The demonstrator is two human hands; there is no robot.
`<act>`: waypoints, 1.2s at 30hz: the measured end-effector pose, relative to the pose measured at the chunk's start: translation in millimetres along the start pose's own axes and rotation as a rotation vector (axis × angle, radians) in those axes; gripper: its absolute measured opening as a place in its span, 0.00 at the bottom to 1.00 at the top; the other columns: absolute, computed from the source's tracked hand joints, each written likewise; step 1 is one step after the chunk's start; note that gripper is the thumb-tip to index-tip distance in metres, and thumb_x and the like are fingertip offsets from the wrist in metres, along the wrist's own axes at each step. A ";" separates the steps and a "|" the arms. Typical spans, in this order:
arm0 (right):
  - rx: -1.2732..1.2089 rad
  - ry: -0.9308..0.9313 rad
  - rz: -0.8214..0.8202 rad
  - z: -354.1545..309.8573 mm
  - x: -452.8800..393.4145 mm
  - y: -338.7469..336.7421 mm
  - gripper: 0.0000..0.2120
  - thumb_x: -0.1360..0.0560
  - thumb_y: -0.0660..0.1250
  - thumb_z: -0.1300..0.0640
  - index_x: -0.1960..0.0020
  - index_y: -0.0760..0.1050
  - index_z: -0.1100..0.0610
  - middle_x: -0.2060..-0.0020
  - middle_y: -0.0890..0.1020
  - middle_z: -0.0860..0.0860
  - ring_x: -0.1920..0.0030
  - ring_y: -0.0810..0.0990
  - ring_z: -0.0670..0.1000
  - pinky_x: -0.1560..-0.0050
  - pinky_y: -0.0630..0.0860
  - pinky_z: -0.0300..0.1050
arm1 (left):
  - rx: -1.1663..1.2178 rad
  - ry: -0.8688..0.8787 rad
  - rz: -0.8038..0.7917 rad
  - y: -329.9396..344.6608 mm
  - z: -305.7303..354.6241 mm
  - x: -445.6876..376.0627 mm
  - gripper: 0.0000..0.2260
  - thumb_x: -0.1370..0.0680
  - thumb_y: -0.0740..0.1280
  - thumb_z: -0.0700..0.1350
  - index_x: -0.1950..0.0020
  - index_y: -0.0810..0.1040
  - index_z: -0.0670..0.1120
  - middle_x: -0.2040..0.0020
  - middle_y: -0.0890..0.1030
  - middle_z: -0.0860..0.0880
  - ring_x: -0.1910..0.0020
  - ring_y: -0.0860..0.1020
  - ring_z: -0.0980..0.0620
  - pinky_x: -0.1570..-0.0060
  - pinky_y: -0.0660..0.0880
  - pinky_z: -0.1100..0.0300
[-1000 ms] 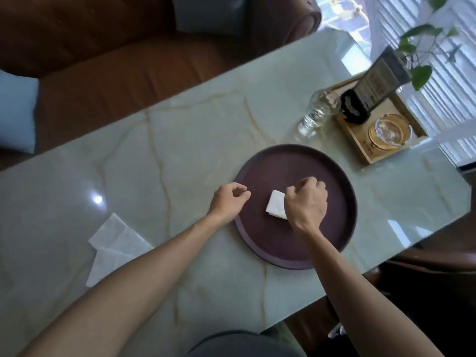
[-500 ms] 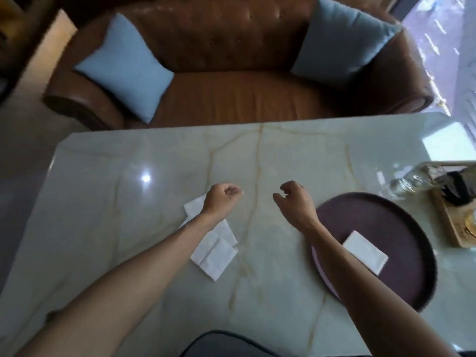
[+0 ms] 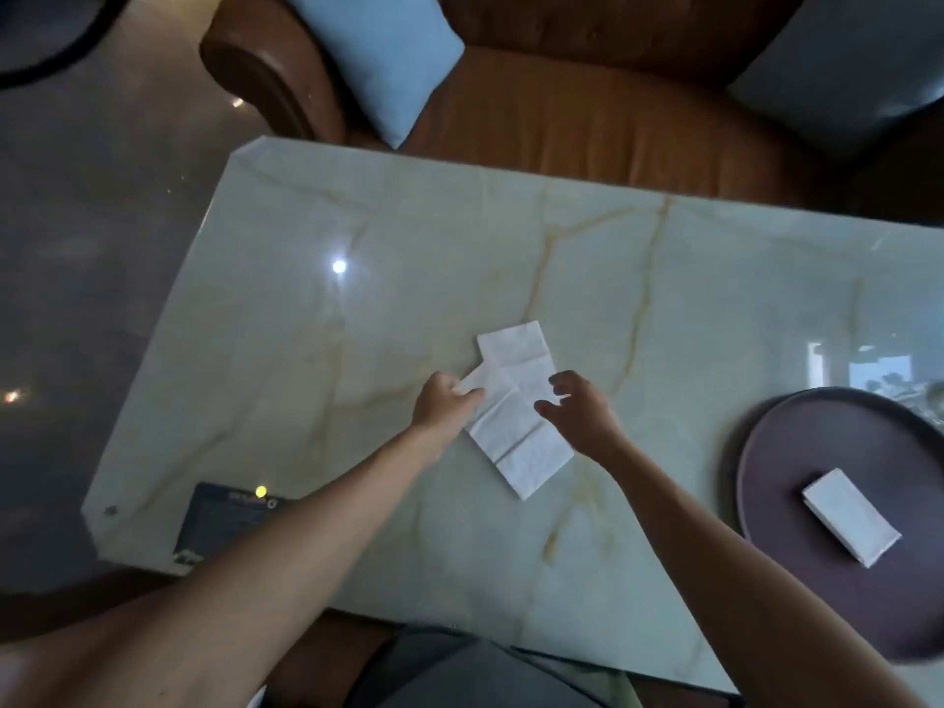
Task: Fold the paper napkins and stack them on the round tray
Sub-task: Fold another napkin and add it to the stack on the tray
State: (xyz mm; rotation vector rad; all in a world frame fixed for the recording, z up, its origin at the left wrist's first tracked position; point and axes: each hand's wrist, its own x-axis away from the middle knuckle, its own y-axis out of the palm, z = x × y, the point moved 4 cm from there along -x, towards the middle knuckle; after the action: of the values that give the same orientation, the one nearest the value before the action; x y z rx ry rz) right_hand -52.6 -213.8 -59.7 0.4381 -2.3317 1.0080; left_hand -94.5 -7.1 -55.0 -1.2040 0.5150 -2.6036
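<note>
Head view, item by item.

Left hand (image 3: 443,405): fingers are curling onto the left edge of the unfolded napkins (image 3: 516,406), pinching a corner, likely pinning the sheets so that one can be separated.

Right hand (image 3: 577,411): hovering just beside the napkins' right edge, thumb and fingers loosely spread and holding nothing, seemingly readying to take the top sheet.

Unfolded napkins: two thin white paper sheets, creased into panels, are lying overlapped and askew on the table (image 3: 306,324), well apart from the tray.

Folded napkin (image 3: 850,523): a compact white rectangle is resting flat on the round tray (image 3: 797,442), probably the start of the stack.

Round tray: dark, matt, low-rimmed, sitting at the table's right end within easy reach.

Table: glossy pale marble with tan veining, reflecting a ceiling light.

Dark card (image 3: 225,518): flat, lying at the near-left corner.
</note>
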 end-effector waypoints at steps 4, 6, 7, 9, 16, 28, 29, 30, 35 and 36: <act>0.073 0.101 0.003 15.3 2.3 26.9 0.23 0.23 0.72 0.55 0.31 0.74 0.60 0.36 0.79 0.58 0.43 0.80 0.56 0.47 0.75 0.46 | 0.155 -0.212 -0.116 17.8 -51.7 3.8 0.11 0.28 0.75 0.48 0.61 0.77 0.43 0.64 0.78 0.44 0.61 0.78 0.46 0.60 0.73 0.54; 0.112 0.134 0.029 22.0 4.6 35.1 0.22 0.24 0.72 0.55 0.32 0.74 0.60 0.37 0.78 0.59 0.40 0.80 0.60 0.40 0.77 0.51 | 0.223 -0.298 -0.179 28.8 -65.0 7.9 0.08 0.25 0.75 0.44 0.59 0.77 0.44 0.62 0.78 0.44 0.62 0.77 0.47 0.58 0.76 0.54; 0.106 0.148 0.040 24.2 5.6 38.6 0.21 0.24 0.71 0.56 0.33 0.74 0.60 0.38 0.77 0.60 0.40 0.80 0.61 0.39 0.77 0.52 | 0.252 -0.318 -0.193 33.8 -69.1 8.4 0.08 0.25 0.75 0.43 0.59 0.77 0.44 0.61 0.78 0.43 0.61 0.77 0.46 0.57 0.76 0.54; 0.064 0.187 0.046 27.5 6.8 44.4 0.20 0.25 0.71 0.56 0.35 0.73 0.59 0.41 0.79 0.59 0.42 0.80 0.61 0.41 0.78 0.54 | 0.289 -0.336 -0.188 39.1 -71.9 7.8 0.09 0.25 0.75 0.42 0.60 0.76 0.44 0.62 0.78 0.43 0.61 0.77 0.46 0.57 0.75 0.54; -0.188 0.345 0.021 34.0 11.6 48.5 0.09 0.29 0.74 0.56 0.59 0.77 0.60 0.64 0.76 0.54 0.63 0.73 0.54 0.63 0.68 0.45 | 0.271 -0.310 -0.231 41.7 -62.4 -2.0 0.11 0.26 0.75 0.44 0.62 0.73 0.46 0.68 0.74 0.48 0.68 0.72 0.52 0.63 0.72 0.59; -0.556 0.362 -0.043 26.6 37.6 12.4 0.09 0.21 0.67 0.64 0.43 0.77 0.66 0.66 0.79 0.59 0.76 0.77 0.52 0.73 0.76 0.42 | 0.418 -0.248 -0.376 46.3 -37.0 13.2 0.09 0.22 0.71 0.39 0.43 0.78 0.40 0.53 0.84 0.43 0.59 0.83 0.47 0.67 0.80 0.59; -0.581 0.365 -0.033 26.7 40.3 8.4 0.10 0.21 0.66 0.63 0.40 0.76 0.64 0.65 0.79 0.59 0.76 0.77 0.52 0.73 0.76 0.42 | 0.431 -0.249 -0.392 48.8 -34.2 15.8 0.08 0.22 0.70 0.39 0.43 0.79 0.40 0.53 0.84 0.44 0.59 0.83 0.48 0.66 0.80 0.59; -0.621 0.361 -0.020 27.9 42.7 3.9 0.12 0.21 0.67 0.62 0.38 0.75 0.61 0.65 0.80 0.59 0.76 0.77 0.52 0.73 0.76 0.42 | 0.444 -0.252 -0.404 50.9 -30.9 18.7 0.08 0.21 0.70 0.38 0.43 0.80 0.40 0.53 0.84 0.44 0.59 0.83 0.48 0.65 0.81 0.59; -0.876 0.242 -0.071 27.9 58.6 -22.5 0.12 0.17 0.62 0.58 0.40 0.81 0.59 0.58 0.85 0.57 0.67 0.84 0.56 0.61 0.82 0.49 | 0.533 -0.268 -0.429 60.0 -11.5 29.9 0.07 0.21 0.69 0.36 0.43 0.79 0.37 0.52 0.84 0.41 0.60 0.84 0.46 0.64 0.83 0.58; -0.908 0.231 -0.078 29.2 61.3 -27.3 0.12 0.17 0.62 0.57 0.41 0.81 0.60 0.57 0.86 0.57 0.64 0.85 0.58 0.58 0.82 0.51 | 0.567 -0.270 -0.443 61.5 -7.0 32.9 0.09 0.21 0.68 0.35 0.42 0.79 0.36 0.52 0.84 0.40 0.61 0.85 0.45 0.63 0.84 0.57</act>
State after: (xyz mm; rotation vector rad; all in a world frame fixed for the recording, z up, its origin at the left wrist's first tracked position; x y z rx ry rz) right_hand -98.3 -258.2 -23.7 0.0364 -2.2503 -0.0936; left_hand -117.3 -73.0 -61.4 -1.5347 -0.5675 -2.5636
